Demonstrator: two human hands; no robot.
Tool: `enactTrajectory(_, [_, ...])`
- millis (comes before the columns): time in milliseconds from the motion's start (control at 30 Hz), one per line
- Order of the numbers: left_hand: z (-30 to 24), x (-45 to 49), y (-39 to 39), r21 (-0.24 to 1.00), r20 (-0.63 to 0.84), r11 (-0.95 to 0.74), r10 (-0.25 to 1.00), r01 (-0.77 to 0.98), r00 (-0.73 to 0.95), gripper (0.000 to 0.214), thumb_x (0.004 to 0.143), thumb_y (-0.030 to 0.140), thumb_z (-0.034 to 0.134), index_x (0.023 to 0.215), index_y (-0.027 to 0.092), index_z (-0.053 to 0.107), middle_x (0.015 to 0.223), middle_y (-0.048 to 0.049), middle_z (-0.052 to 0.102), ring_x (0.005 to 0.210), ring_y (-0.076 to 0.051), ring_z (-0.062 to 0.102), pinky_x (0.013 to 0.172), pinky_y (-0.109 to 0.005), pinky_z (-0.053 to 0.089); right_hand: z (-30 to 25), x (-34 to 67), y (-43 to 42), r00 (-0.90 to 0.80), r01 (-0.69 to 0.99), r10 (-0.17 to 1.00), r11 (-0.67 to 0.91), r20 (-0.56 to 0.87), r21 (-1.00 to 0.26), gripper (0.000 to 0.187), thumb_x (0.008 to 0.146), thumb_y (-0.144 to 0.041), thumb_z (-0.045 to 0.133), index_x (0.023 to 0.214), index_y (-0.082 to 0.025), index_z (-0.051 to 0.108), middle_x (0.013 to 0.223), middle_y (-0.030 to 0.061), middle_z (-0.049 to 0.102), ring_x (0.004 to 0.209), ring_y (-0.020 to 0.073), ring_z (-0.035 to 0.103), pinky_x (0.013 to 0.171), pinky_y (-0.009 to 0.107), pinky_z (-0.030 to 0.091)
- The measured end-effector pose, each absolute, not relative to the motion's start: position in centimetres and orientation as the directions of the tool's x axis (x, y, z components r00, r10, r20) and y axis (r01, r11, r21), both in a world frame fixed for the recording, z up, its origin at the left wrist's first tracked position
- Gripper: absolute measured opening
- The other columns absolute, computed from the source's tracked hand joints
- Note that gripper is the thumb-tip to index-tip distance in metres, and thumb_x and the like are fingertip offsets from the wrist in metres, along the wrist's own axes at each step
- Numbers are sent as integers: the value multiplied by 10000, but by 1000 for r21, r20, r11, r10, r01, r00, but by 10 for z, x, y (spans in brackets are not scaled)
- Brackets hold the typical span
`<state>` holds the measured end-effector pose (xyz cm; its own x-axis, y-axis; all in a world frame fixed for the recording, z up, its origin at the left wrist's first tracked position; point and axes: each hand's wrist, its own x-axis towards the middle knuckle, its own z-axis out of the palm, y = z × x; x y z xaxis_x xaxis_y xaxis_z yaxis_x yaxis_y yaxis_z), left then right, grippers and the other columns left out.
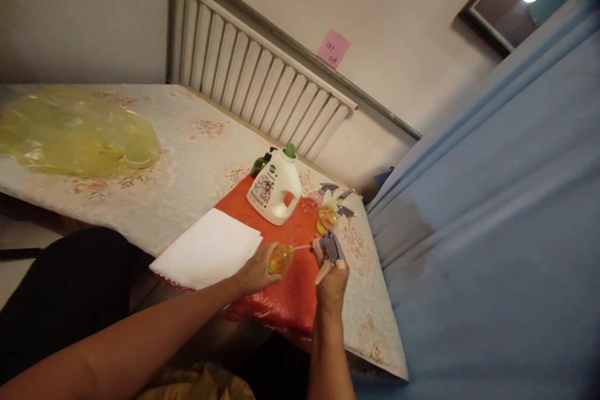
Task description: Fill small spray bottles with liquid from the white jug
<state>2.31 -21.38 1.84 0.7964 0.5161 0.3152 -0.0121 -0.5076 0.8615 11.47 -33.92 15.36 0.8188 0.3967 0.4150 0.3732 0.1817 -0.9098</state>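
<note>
My left hand (pixel 259 270) is closed around a small clear spray bottle (pixel 282 259) with orange-yellow tints, its open neck tilted to the right. In my right hand (pixel 333 281) is a grey trigger spray head (pixel 332 245). A thin dip tube (pixel 302 247) runs from the spray head to the bottle's mouth; whether its end is inside the neck is hard to make out. Behind them a white jug (pixel 273 190) with a side handle and something green in its mouth stands upright. A pinkish spray bottle (pixel 313 201) and yellow spray bottles (pixel 327 215) with grey triggers stand to its right.
Under my hands lies a red cloth (pixel 295 287), with folded white paper or cloth (pixel 209 249) to its left. A dark green pump bottle (pixel 260 164) stands behind the jug. A yellow plastic bag (pixel 79 131) covers the table's left end. A blue curtain (pixel 487 212) hangs at the right edge.
</note>
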Motion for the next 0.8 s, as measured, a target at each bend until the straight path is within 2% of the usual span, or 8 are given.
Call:
enactTrajectory(133, [18,23,-214,863,311,-504,519,-8,796,783,649,215,727,1348,195,375,1330,-138,515,1258,-322,511,1079,-476,420,126,117,-334,794,330,515,82,324,-940,422,792,-419,699,1118,-151,699,922,74,733,901,209,678,856,379,543])
enactTrajectory(367, [24,22,-217,866,358,-496,535,-58,766,650,728,297,711,1304,205,425,1229,-113,582,1147,-291,586,1001,-454,480,113,117,-328,717,390,638,-33,281,-920,323,780,-421,709,961,-153,708,880,40,724,788,174,642,747,292,513])
enactTrajectory(500, [28,21,-219,860,369,-507,529,-65,764,608,744,324,707,1277,199,443,1209,-111,591,1128,-282,593,992,-439,484,118,114,-327,697,417,660,-55,281,-907,291,774,-425,705,922,-173,700,817,17,708,747,162,620,699,270,496])
enactTrajectory(800, [32,19,-219,872,358,-485,541,-66,761,562,765,367,704,1255,223,472,1195,-92,600,1122,-276,593,991,-425,486,126,115,-325,667,449,704,-119,244,-886,201,777,-376,681,854,-190,688,813,16,702,733,167,609,711,279,471])
